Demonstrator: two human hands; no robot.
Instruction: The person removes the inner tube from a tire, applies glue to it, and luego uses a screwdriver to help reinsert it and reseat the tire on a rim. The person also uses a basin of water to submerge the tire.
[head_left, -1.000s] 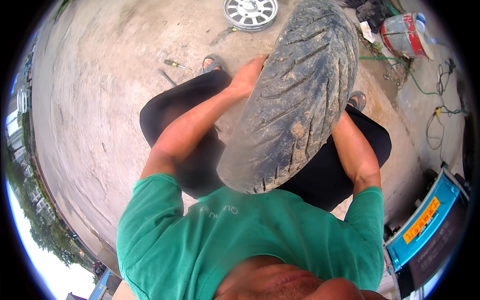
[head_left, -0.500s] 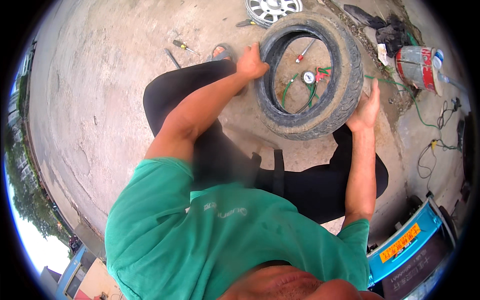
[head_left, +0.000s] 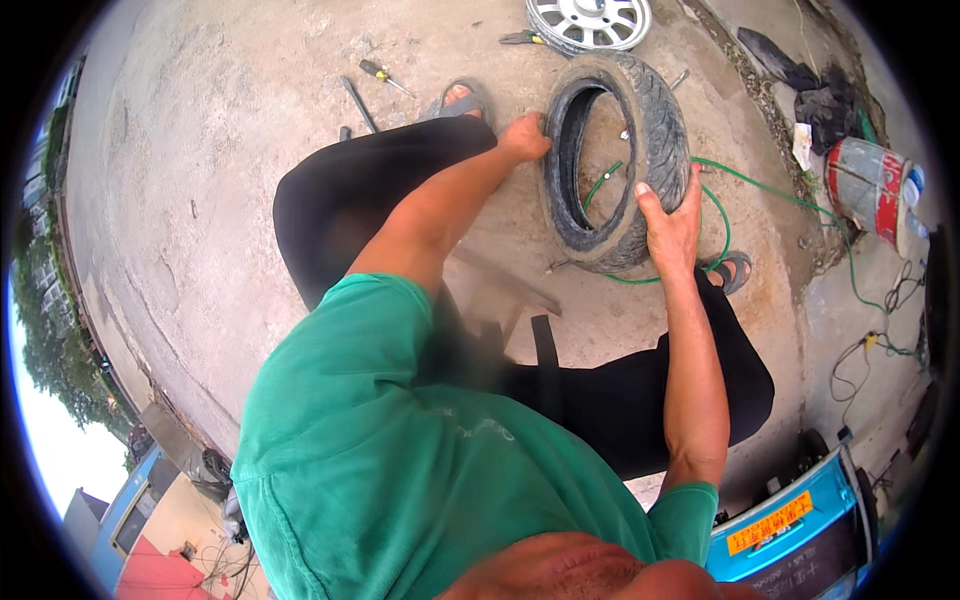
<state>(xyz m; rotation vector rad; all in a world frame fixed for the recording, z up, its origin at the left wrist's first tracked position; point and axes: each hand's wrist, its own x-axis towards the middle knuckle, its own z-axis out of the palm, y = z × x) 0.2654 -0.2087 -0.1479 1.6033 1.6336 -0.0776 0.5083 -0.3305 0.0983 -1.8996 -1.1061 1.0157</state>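
A worn black tire (head_left: pixel 660 125), dusty on its sidewall, is held tilted above the concrete between my two hands. My left hand (head_left: pixel 525 137) grips its left rim, the fingers partly hidden behind the edge. On the tread at the lower right lies my right hand (head_left: pixel 672 222), its thumb on the near side and the fingers round the back. Through the tire's hole part of a green hose (head_left: pixel 603 180) shows on the ground; the rest of that hose runs out to the right.
A silver wheel rim (head_left: pixel 590 20) lies beyond the tire, with a dark-handled tool (head_left: pixel 522 38) beside it. A screwdriver (head_left: pixel 385 76) and a metal bar (head_left: pixel 357 103) rest on the concrete at left. To the right stand a grey-and-red bucket (head_left: pixel 865 190) and dark cloth (head_left: pixel 825 110); a blue box (head_left: pixel 790 520) is at lower right.
The tire has turned so more of its tread faces right. My right hand has moved left and onto the tread. The pressure gauge seen through the hole is now hidden.
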